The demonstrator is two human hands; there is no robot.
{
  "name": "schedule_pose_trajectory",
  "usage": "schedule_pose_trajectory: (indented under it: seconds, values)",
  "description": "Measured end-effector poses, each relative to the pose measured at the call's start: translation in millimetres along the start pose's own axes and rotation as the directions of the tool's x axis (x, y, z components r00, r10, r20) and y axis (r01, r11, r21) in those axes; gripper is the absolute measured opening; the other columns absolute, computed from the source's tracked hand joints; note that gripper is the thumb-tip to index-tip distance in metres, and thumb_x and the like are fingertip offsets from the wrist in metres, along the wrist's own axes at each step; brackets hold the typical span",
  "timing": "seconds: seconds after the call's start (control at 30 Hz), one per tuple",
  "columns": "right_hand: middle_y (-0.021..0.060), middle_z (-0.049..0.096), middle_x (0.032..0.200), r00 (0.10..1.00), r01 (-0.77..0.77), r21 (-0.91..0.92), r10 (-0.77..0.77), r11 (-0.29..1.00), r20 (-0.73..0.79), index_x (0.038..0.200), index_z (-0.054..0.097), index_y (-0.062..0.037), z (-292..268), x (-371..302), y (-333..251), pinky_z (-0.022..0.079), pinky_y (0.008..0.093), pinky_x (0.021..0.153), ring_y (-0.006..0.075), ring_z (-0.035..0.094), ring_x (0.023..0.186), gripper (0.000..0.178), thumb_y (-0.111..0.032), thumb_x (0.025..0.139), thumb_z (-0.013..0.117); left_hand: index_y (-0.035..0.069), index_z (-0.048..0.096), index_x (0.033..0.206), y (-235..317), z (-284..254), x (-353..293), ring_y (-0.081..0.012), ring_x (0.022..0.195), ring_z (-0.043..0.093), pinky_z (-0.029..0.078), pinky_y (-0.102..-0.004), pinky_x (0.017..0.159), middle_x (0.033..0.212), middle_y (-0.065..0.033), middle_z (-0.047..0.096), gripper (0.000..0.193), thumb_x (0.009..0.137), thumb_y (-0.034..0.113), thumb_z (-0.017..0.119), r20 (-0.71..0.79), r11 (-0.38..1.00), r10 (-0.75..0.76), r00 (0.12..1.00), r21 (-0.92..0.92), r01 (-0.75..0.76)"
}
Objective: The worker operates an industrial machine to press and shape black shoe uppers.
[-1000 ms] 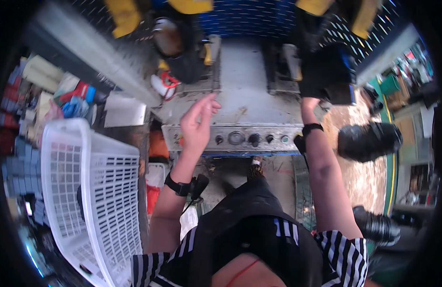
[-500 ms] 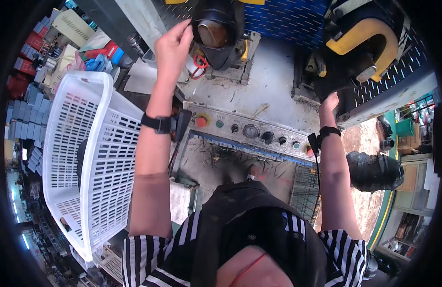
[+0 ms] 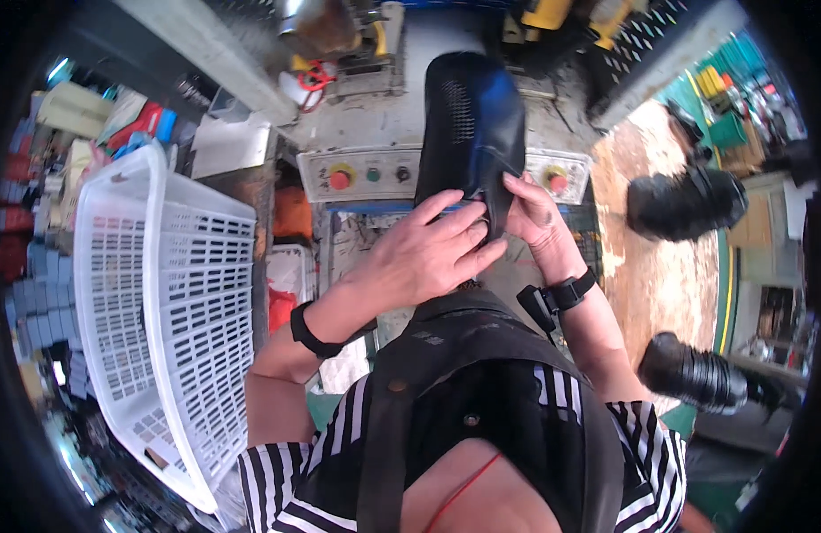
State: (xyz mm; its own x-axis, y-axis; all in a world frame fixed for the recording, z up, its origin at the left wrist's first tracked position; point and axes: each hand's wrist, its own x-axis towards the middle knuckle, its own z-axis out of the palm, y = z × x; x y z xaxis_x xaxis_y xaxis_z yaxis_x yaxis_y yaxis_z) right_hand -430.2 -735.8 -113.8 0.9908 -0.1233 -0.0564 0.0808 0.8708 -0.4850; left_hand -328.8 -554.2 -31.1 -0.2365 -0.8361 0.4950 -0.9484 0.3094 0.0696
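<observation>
A black shoe upper point(image 3: 475, 115) with a perforated patch on its left side is held up before my chest, its toe pointing away from me. My left hand point(image 3: 432, 253) grips the near, open end, its fingers lying over the edge of the opening. At the right edge of that end, my right hand point(image 3: 536, 211) clasps the upper with the thumb on top; its other fingers are partly hidden. Behind the upper is the machine's control panel point(image 3: 446, 178), and the upper covers the panel's middle.
A white perforated plastic basket point(image 3: 202, 266) stands tilted at my left. Red-handled scissors point(image 3: 314, 76) lie by the left machine station point(image 3: 326, 31). Bundles of black shoe parts point(image 3: 687, 202) rest on the wooden board point(image 3: 619, 258) at right. Red buttons point(image 3: 340, 178) stick up from the panel.
Both hands have come back from the two machine stations toward my chest and together. They now hold a black shoe upper between them. My view has shifted, and the stations sit higher in it.
</observation>
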Motion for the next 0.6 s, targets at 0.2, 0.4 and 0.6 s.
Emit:
schedule_pose_trajectory:
  seconds: [0.2,0.4,0.6]
  values:
    - [0.0138,0.06,0.097,0.914,0.379,0.219,-0.4,0.899,0.062,0.112,0.052,0.0002,-39.3,-94.6,-39.7,0.043,0.0316,0.061,0.0193,0.057,0.075,0.031,-0.021,0.089,0.05,0.012,0.063,0.108,49.0,45.4,31.7,-0.022,0.101,0.054,0.039,-0.0408,0.091,0.097,-0.003,0.06,0.039,0.07,0.018,0.067,-0.137,0.972,-0.049,0.989,-0.234,0.016]
    - [0.0139,0.056,0.117,0.798,0.539,0.189,-0.569,0.821,0.198,0.124,0.044,-0.0017,-58.2,-179.3,-116.8,0.046,0.0388,0.08,0.0282,0.058,0.094,0.04,-0.013,0.086,0.051,0.014,0.067,0.098,75.0,99.3,135.6,-0.0168,0.087,0.053,0.039,-0.0425,0.09,0.082,0.0004,0.056,0.032,0.067,0.012,0.056,-0.257,0.972,0.112,0.96,-0.171,-0.16]
    - [0.0101,0.06,0.107,0.453,0.839,-0.253,-0.876,0.482,-0.168,0.12,0.048,-0.0049,-58.4,-297.1,-260.8,0.046,0.0368,0.083,0.0236,0.06,0.089,0.034,-0.016,0.088,0.053,0.011,0.064,0.102,116.5,157.5,321.0,-0.021,0.081,0.051,0.04,-0.0362,0.076,0.079,-0.0026,0.054,0.035,0.068,0.007,0.058,-0.496,0.887,0.28,0.822,-0.194,-0.419]
